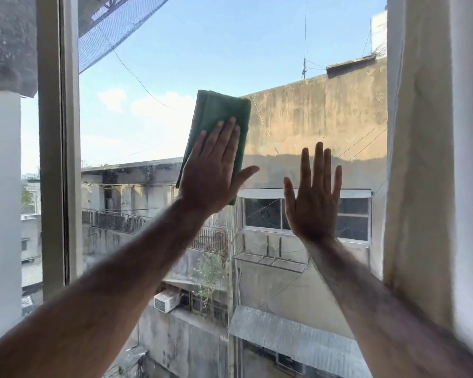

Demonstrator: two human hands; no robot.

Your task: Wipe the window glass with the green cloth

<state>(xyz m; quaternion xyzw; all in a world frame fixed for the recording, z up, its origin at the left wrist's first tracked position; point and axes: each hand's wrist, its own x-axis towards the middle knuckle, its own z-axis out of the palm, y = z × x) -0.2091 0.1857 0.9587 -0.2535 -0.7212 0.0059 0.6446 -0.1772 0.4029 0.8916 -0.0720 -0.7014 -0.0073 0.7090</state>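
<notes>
Both hands flat on glass (202,50), L hand (212,173) over green cloth (220,118)

You have open window glass (153,64) in the upper middle and lower middle of the frame. The window frame (58,145) closes the left side, the curtain (421,145) the right, and the flat right hand (313,199) blocks centre-right.
</notes>
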